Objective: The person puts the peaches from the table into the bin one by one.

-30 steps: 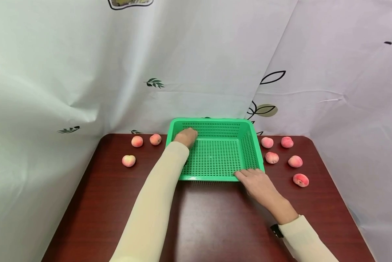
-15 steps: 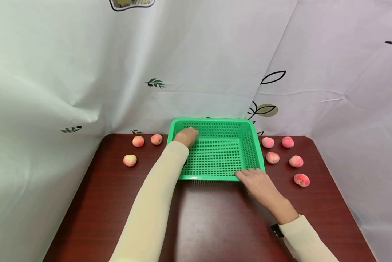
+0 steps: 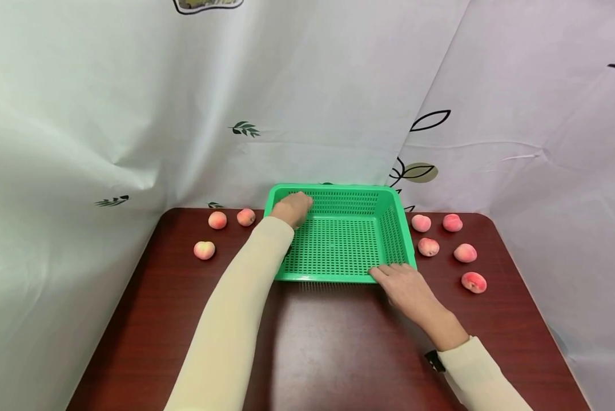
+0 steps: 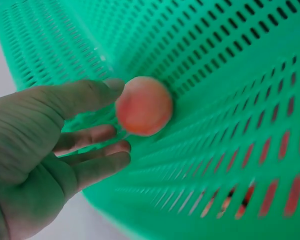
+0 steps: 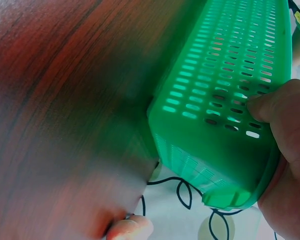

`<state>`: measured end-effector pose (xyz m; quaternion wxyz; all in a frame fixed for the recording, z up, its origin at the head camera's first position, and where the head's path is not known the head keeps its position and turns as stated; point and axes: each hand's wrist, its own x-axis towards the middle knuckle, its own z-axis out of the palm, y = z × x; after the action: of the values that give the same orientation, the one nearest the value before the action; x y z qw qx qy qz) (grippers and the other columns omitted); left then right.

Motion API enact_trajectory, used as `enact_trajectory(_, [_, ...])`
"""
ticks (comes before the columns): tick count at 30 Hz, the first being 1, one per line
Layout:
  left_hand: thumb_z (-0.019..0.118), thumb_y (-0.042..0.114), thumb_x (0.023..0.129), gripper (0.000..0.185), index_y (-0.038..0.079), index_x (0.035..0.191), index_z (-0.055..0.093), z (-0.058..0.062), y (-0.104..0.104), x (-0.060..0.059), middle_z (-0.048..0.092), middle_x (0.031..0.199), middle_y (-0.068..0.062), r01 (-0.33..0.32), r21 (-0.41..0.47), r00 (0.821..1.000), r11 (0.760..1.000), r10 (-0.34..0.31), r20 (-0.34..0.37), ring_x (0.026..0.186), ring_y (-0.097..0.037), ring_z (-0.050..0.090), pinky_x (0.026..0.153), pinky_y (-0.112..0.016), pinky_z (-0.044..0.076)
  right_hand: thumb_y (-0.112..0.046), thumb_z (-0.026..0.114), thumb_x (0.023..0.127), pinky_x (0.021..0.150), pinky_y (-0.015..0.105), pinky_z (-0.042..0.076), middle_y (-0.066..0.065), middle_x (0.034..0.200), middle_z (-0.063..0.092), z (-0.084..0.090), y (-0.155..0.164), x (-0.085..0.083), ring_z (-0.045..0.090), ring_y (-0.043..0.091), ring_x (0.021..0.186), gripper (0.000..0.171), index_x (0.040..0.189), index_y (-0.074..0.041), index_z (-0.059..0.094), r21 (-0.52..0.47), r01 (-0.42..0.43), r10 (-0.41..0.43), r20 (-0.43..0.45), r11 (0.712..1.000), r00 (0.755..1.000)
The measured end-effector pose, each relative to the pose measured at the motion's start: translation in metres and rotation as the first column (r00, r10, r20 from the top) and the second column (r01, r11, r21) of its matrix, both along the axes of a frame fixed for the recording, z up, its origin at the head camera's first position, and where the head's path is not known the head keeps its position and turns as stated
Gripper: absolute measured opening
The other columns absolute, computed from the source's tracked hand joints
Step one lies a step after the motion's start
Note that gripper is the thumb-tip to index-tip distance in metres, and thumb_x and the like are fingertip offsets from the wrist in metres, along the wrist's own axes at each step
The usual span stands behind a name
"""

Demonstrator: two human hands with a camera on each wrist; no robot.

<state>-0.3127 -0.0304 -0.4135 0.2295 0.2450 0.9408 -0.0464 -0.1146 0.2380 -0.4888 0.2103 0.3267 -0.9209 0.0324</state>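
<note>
A green plastic basket (image 3: 333,279) with slotted walls stands at the back of the table. My left hand (image 3: 293,209) reaches inside its back left corner. In the left wrist view a peach (image 4: 144,106) lies in that corner, and the left hand (image 4: 50,135) is beside it with fingers extended and the thumb tip by the fruit. From the head view my hand and sleeve hide this peach. My right hand (image 3: 402,288) grips the basket's front right corner, its thumb pressed on the outer wall in the right wrist view.
Left of the basket, peaches lie on the dark red table (image 3: 184,319): one pale (image 3: 204,250), two at the back edge. Several more, including a flat red peach (image 3: 474,282), are to the right. A white patterned cloth (image 3: 328,114) hangs behind.
My left hand has risen slightly within the basket's back left corner. The right hand keeps its grip on the rim, and the basket has hardly moved.
</note>
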Motion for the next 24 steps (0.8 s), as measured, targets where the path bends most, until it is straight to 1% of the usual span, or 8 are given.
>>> enact_trajectory(2, [0.061, -0.005, 0.096, 0.052, 0.009, 0.145, 0.051, 0.008, 0.000, -0.001, 0.054, 0.145, -0.014, -0.030, 0.026, 0.999, 0.999, 0.029, 0.035, 0.097, -0.021, 0.053, 0.068, -0.032, 0.036, 0.003, 0.060, 0.087, 0.060, 0.036, 0.041, 0.000, 0.075, 0.058, 0.000, 0.000, 0.000, 0.058, 0.024, 0.066, 0.018, 0.094, -0.013, 0.056, 0.000, 0.002, -0.002, 0.002, 1.000, 1.000])
enact_trajectory(6, [0.057, -0.003, 0.098, 0.043, 0.009, 0.139, 0.052, 0.021, 0.000, -0.004, 0.057, 0.129, -0.013, -0.079, 0.048, 0.993, 0.996, 0.075, 0.091, 0.079, -0.018, 0.043, 0.064, -0.031, 0.033, 0.003, 0.060, 0.086, 0.060, 0.036, 0.041, 0.000, 0.075, 0.057, 0.001, -0.001, 0.000, 0.057, 0.024, 0.066, 0.018, 0.094, -0.013, 0.056, 0.000, 0.009, -0.009, 0.009, 1.000, 1.000])
enact_trajectory(9, [0.057, 0.001, 0.099, 0.040, 0.008, 0.139, 0.054, 0.025, -0.002, -0.004, 0.056, 0.126, -0.012, -0.078, 0.051, 0.993, 0.996, 0.073, 0.088, 0.075, -0.018, 0.047, 0.065, -0.031, 0.037, 0.003, 0.061, 0.086, 0.059, 0.036, 0.041, 0.000, 0.075, 0.057, 0.000, -0.002, 0.000, 0.057, 0.024, 0.065, 0.018, 0.093, -0.013, 0.055, 0.001, 0.009, -0.009, 0.010, 1.000, 1.000])
enact_trajectory(12, [0.062, 0.009, 0.101, 0.041, 0.009, 0.140, 0.053, 0.026, -0.007, -0.003, 0.057, 0.133, -0.012, -0.068, 0.073, 0.997, 0.995, 0.065, 0.052, 0.087, -0.021, 0.058, 0.072, -0.032, 0.045, 0.004, 0.061, 0.086, 0.059, 0.035, 0.040, 0.000, 0.075, 0.057, 0.000, -0.002, 0.000, 0.057, 0.024, 0.065, 0.019, 0.093, -0.013, 0.056, 0.001, 0.004, -0.004, 0.009, 1.000, 1.000])
enact_trajectory(14, [0.065, 0.017, 0.101, 0.048, 0.010, 0.146, 0.051, 0.025, -0.011, -0.002, 0.056, 0.141, -0.014, -0.060, 0.094, 0.998, 0.994, 0.059, 0.014, 0.107, -0.024, 0.063, 0.084, -0.034, 0.050, 0.004, 0.060, 0.086, 0.059, 0.035, 0.040, 0.000, 0.075, 0.057, 0.000, -0.002, 0.000, 0.057, 0.024, 0.065, 0.020, 0.094, -0.013, 0.056, 0.004, 0.001, -0.001, 0.010, 1.000, 1.000])
enact_trajectory(16, [0.067, 0.026, 0.101, 0.055, 0.011, 0.150, 0.048, 0.026, -0.015, -0.001, 0.053, 0.147, -0.015, -0.042, 0.111, 0.998, 0.993, 0.046, -0.035, 0.125, -0.028, 0.059, 0.097, -0.038, 0.051, 0.005, 0.061, 0.085, 0.059, 0.034, 0.040, 0.000, 0.075, 0.057, 0.001, -0.002, 0.000, 0.057, 0.023, 0.065, 0.021, 0.094, -0.013, 0.056, 0.006, 0.001, -0.001, 0.011, 1.000, 1.000])
enact_trajectory(18, [0.069, 0.031, 0.100, 0.063, 0.012, 0.154, 0.045, 0.027, -0.018, 0.000, 0.048, 0.153, -0.016, -0.022, 0.129, 0.996, 0.991, 0.032, -0.078, 0.137, -0.031, 0.052, 0.106, -0.042, 0.049, 0.005, 0.061, 0.085, 0.059, 0.035, 0.040, 0.000, 0.075, 0.058, 0.001, -0.001, 0.001, 0.057, 0.022, 0.064, 0.022, 0.095, -0.013, 0.056, 0.005, 0.003, -0.003, 0.013, 1.000, 1.000])
enact_trajectory(24, [0.071, 0.038, 0.097, 0.067, 0.015, 0.155, 0.046, 0.038, -0.030, 0.011, 0.044, 0.157, -0.016, -0.008, 0.207, 0.989, 0.978, 0.038, -0.145, 0.145, -0.034, 0.044, 0.114, -0.050, 0.042, 0.003, 0.062, 0.087, 0.059, 0.035, 0.041, 0.000, 0.077, 0.059, 0.003, 0.000, 0.000, 0.057, 0.022, 0.064, 0.019, 0.097, -0.013, 0.057, 0.013, 0.004, -0.004, 0.025, 1.000, 1.000])
